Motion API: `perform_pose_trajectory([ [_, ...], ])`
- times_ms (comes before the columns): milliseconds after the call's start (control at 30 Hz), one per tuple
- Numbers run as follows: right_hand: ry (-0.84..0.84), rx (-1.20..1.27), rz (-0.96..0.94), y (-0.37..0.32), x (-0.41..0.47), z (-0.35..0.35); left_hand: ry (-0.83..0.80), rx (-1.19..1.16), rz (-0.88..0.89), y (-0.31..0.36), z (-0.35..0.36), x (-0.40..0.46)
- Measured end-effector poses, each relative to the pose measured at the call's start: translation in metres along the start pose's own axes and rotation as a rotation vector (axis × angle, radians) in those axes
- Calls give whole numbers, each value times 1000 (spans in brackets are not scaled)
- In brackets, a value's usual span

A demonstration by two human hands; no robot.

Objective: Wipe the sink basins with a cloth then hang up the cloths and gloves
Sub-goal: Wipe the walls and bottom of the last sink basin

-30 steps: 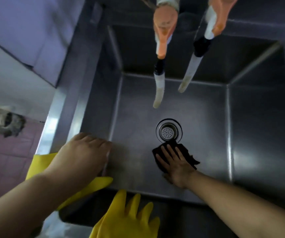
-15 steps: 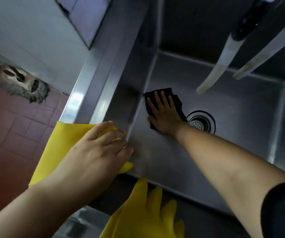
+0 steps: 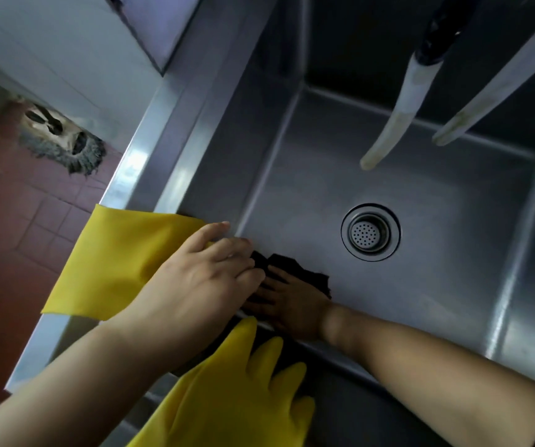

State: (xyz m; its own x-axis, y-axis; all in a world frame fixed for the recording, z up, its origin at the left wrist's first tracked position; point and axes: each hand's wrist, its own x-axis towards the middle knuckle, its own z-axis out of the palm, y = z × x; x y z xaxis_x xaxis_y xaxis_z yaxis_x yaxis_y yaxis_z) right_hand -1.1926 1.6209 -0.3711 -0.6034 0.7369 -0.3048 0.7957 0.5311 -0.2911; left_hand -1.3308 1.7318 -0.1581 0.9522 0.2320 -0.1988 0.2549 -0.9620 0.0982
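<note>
- While the wiping goes on, a dark cloth (image 3: 295,269) lies crumpled on the floor of the steel sink basin (image 3: 436,285), pushed into the near-left corner, well short of the round drain (image 3: 370,233).
- Pressed flat on it is the right hand (image 3: 287,301), fingers straight and spread, pinning the cloth to the metal rather than clutching it.
- Judged from this, the job is in its first stage: one basin is being wiped, and nothing has yet been hung up.
- Only the cloth's ragged far edges show, black against grey steel; the rest is hidden under the two hands.
- Braced on the basin's left rim, the left hand (image 3: 204,275) rests with relaxed fingers on a yellow glove (image 3: 114,262) draped over the edge, gripping nothing.
- A second yellow glove (image 3: 237,391) lies over the near rim, fingers pointing into the basin.
- Two pale hoses (image 3: 401,101) hang above the far side.
- Beyond the sink, a grey mop head (image 3: 63,140) sits on red floor tiles.
</note>
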Motion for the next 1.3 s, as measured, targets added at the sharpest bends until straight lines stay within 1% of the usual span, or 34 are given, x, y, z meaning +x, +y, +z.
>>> perform_pose_trajectory([
  [100,-47,-29,16,-7,-46,16,6,-34,-4,10,2,9],
  [200,-5,-53,69,-5,-103,28,20,-45,13,19,4,18],
  [267,11,-58,125,2,-136,33,28,-59,29,23,5,22],
  [333,8,-62,235,18,-157,31,27,-71,46,25,8,26],
  [500,67,30,701,73,-188,23,22,-111,96,31,17,32],
  [600,56,52,1069,89,-209,29,39,-119,143,33,22,32],
  [667,31,121,1295,83,-214,34,52,-126,166,32,23,30],
  [733,17,237,1455,66,-203,37,59,-134,161,30,24,28],
  [833,-12,482,1669,33,-175,38,54,-164,167,30,22,27],
  [900,-55,665,1720,6,-153,40,58,-181,171,31,19,27],
  [967,-101,801,1682,-24,-126,46,69,-198,171,31,16,28],
  [1033,-132,869,1607,-51,-103,52,78,-214,177,31,15,29],
  [1100,-160,904,1558,-64,-97,57,74,-217,197,30,15,31],
  [1200,-201,896,1534,-61,-112,56,69,-206,244,28,15,37],
  [1300,-161,891,1599,-44,-132,52,72,-191,271,28,16,43],
])
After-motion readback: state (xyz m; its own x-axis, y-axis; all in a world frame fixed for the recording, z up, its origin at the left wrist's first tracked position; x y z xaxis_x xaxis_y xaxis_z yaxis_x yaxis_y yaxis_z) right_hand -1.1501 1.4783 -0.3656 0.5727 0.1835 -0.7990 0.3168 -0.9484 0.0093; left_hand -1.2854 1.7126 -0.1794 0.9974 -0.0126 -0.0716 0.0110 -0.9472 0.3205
